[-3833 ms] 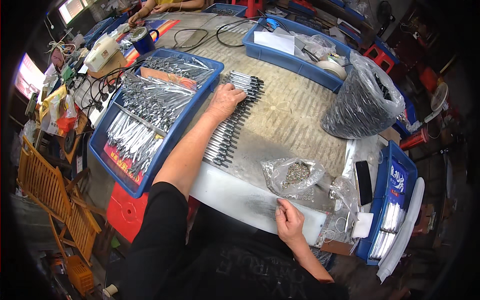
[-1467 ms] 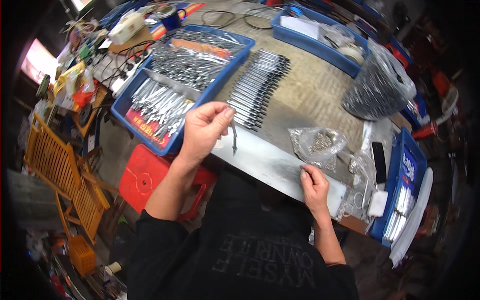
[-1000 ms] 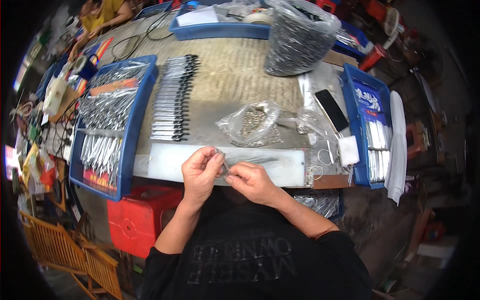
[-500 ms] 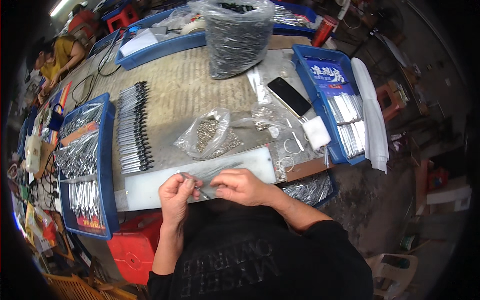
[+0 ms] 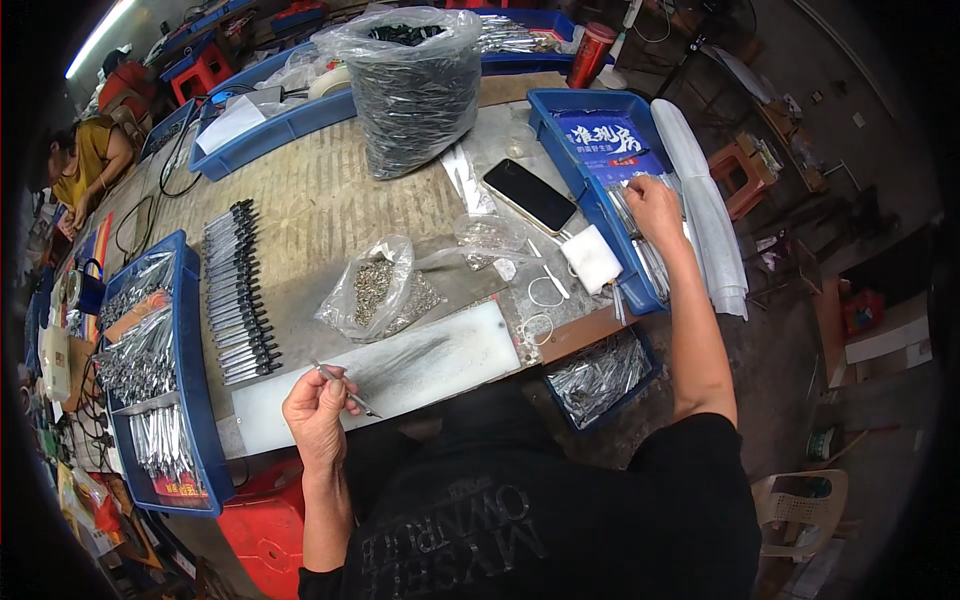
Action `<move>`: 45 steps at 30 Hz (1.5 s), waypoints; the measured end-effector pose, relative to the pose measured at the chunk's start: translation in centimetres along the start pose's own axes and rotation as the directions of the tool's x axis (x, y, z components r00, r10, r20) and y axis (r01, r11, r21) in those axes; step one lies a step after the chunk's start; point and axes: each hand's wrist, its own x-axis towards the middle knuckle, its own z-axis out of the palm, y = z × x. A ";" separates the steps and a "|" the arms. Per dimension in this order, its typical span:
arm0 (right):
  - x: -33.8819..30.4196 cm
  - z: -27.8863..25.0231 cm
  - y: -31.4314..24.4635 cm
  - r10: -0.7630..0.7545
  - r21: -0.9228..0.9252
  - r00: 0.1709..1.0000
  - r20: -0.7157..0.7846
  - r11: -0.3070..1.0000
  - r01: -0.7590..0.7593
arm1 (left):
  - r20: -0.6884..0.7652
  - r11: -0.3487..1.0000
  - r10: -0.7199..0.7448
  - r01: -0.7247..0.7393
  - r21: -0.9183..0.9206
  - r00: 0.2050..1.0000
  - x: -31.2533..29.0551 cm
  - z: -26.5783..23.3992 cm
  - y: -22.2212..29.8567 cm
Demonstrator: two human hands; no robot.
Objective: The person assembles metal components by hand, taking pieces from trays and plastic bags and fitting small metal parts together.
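Observation:
My left hand [image 5: 318, 408] is closed on a slim, silver pen-like rod [image 5: 350, 392], held slanting over the near edge of a white board [image 5: 440, 365]. My right hand [image 5: 655, 208] reaches into the blue tray [image 5: 592, 195] on the right. Its fingers point down, bunched over silver tubes [image 5: 652, 262], and what they pinch is hidden. A dark pen-like piece [image 5: 630, 157] lies in that tray just beyond the fingers. Behind the white board sits an open plastic bag of small metal parts [image 5: 375, 290], with a smaller bag [image 5: 488, 240] beside it.
A row of dark-tipped pens [image 5: 238, 300] lies left of centre, near a blue tray of silver parts [image 5: 160, 370]. At the back stands a big clear bag of black parts [image 5: 415, 110]. A phone [image 5: 530, 195] and white block [image 5: 592, 258] lie by the right tray. Another person sits far left.
My right hand has left my left hand and moved right and away, into the right blue tray. My left hand still holds the rod, slightly further left. The view has shifted.

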 end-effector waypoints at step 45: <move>-1.9 -1.6 -5.1 -0.173 0.651 0.944 0.283 0.757 -0.056 | 0.021 0.997 -0.079 0.080 -0.024 0.997 -0.5 0.4 -0.8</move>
